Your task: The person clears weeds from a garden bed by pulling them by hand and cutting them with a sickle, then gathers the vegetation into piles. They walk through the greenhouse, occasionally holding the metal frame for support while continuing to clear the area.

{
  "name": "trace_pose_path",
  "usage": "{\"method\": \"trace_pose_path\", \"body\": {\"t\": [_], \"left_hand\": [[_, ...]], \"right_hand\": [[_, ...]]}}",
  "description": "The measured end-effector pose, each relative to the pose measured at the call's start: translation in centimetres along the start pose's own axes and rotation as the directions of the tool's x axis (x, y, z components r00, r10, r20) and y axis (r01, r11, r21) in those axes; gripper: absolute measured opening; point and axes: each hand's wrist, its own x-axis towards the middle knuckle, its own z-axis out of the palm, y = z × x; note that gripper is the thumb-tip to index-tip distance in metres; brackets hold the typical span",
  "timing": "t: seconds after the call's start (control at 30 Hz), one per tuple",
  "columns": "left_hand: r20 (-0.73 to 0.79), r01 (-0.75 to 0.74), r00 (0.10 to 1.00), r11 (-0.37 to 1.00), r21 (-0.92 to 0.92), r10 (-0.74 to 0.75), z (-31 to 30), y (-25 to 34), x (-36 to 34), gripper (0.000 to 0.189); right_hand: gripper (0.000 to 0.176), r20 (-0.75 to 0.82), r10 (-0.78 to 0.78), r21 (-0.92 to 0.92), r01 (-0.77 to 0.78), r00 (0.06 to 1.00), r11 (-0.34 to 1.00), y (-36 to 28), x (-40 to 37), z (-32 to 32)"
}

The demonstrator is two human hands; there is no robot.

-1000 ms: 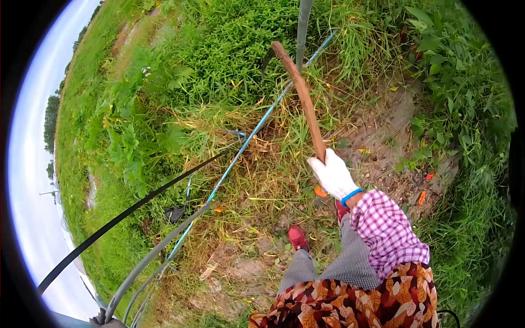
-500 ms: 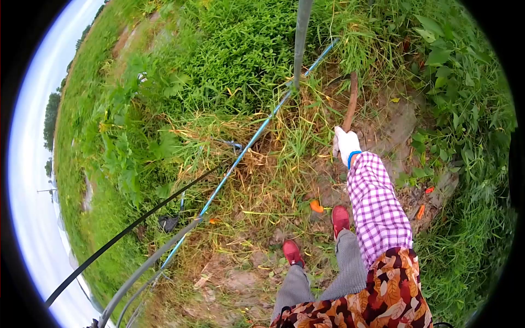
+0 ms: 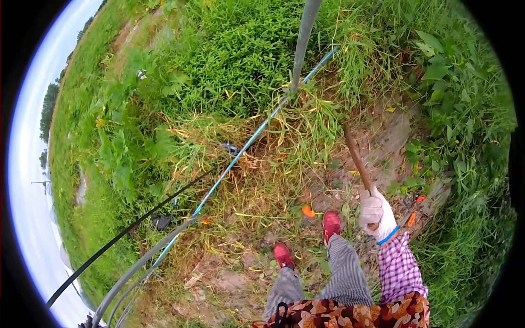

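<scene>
My right hand (image 3: 377,213), in a white glove with a blue cuff, is closed around the lower part of a brown wooden handle (image 3: 358,159). The handle slants up and to the left from the fist, and a short stub shows below the fingers. Its far end reaches the edge of the cut grass (image 3: 322,117); I cannot make out any tool head there. Under the handle is bare soil (image 3: 377,131) strewn with grass bits. My left hand is out of view.
A grey metal pole (image 3: 305,44) rises ahead. A blue-and-white pipe (image 3: 257,134) crosses diagonally, near a black cable (image 3: 147,216) and a grey tube (image 3: 136,254) at left. Red shoes (image 3: 331,225) stand on littered ground; leafy weeds (image 3: 437,71) grow at right.
My right hand has drawn back toward my body and slightly right, pulling the wooden handle with it. The handle now leans more to the left.
</scene>
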Motion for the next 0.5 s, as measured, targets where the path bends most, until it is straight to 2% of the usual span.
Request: {"method": "trace_pose_path", "body": {"t": [0.07, 0.1, 0.13, 0.2, 0.23, 0.27, 0.3, 0.33, 0.37, 0.4, 0.43, 0.5], "left_hand": [[0.005, 0.018, 1.0, 1.0, -0.012, -0.018, 0.0, 0.2, -0.4, 0.029], [0.013, 0.027, 1.0, 0.999, -0.019, -0.026, 0.0, 0.2, -0.7, 0.029], [0.014, 0.033, 0.999, 0.999, -0.031, -0.033, 0.1, 0.5, -0.9, 0.028], [0.016, 0.043, 0.999, 0.998, -0.054, -0.042, 0.4, 1.3, -1.4, 0.027], [0.022, 0.044, 0.999, 0.997, -0.062, -0.043, 0.3, 1.5, -1.5, 0.027], [0.022, 0.042, 0.999, 0.996, -0.073, -0.04, 0.3, 2.0, -1.7, 0.027], [0.026, 0.043, 0.999, 0.996, -0.081, -0.041, 0.2, 2.3, -1.9, 0.026], [0.028, 0.042, 0.999, 0.995, -0.088, -0.04, 0.3, 2.6, -2.2, 0.026], [0.032, 0.042, 0.999, 0.994, -0.099, -0.039, 0.3, 2.9, -2.3, 0.026], [0.032, 0.043, 0.999, 0.993, -0.107, -0.04, 0.2, 3.1, -2.4, 0.025], [0.039, 0.038, 0.999, 0.992, -0.119, -0.033, 0.2, 3.3, -2.6, 0.025], [0.037, 0.036, 0.999, 0.991, -0.132, -0.031, -0.1, 3.7, -2.9, 0.025]], "right_hand": [[0.036, -0.001, -0.038, -0.005, 0.038, 0.999, 0.999, 1.6, -1.9, 4.9], [0.042, 0.09, -0.044, -0.064, 0.05, 0.995, 0.997, 1.3, -1.6, 6.4], [0.038, 0.062, -0.095, -0.245, 0.107, 0.994, 0.964, 0.4, -0.7, 8.2], [0.024, 0.144, -0.189, -0.519, 0.236, 0.971, 0.821, -0.9, 3.2, 13.8], [0.025, 0.151, -0.291, -0.695, 0.311, 0.945, 0.648, -0.8, 5.5, 17.2], [0.024, 0.105, -0.368, -0.937, 0.216, 0.924, 0.273, -2.4, 8.1, 19.7], [0.024, 0.118, -0.446, -0.992, 0.122, 0.887, -0.019, -2.8, 10.4, 21.4], [0.025, 0.156, -0.511, -0.954, -0.006, 0.846, -0.3, -2.5, 12.3, 22.6], [0.028, 0.243, -0.562, -0.859, -0.095, 0.791, -0.504, -2.1, 13.5, 23.1], [0.032, 0.34, -0.583, -0.715, -0.2, 0.738, -0.67, -1.9, 14.4, 23.5], [0.039, 0.559, -0.479, -0.437, -0.25, 0.677, -0.864, -2.2, 15.2, 23.1], [0.039, 0.579, -0.476, -0.438, -0.239, 0.662, -0.866, -3.3, 15.5, 22.2]]}}
